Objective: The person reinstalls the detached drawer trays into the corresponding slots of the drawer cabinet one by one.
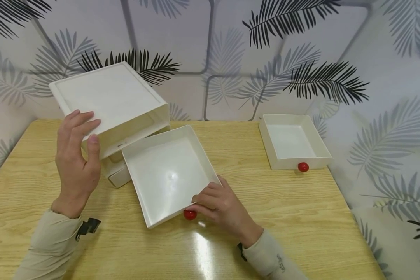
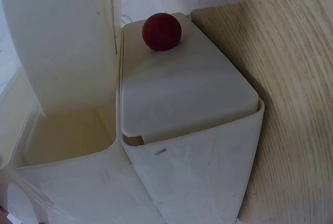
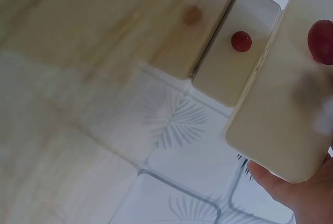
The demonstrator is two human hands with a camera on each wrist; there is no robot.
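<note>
We see our left hand (image 1: 77,163) resting on the white cabinet (image 1: 112,105), at about ten o'clock on the table (image 1: 301,217). Its fingers lie nearly straight along the cabinet's top edge and the thumb presses the front wall; the cabinet is tipped up toward us. A lower drawer (image 2: 182,89) sits closed in the cabinet, its red knob (image 2: 162,31) plain in the left wrist view.

Our right hand (image 1: 224,206) grips the front wall of the pulled-out drawer (image 1: 168,175), fingers curled over the rim at about five o'clock of that drawer, just beside its red knob (image 1: 189,214). The drawer is empty and slants, its back end still in the cabinet's upper slot and its front end near the table's middle. In the right wrist view only a fingertip (image 3: 276,182) shows under the drawer's front.

A second loose drawer (image 1: 294,140) with a red knob (image 1: 303,167) lies flat at two o'clock, well apart from both hands.
</note>
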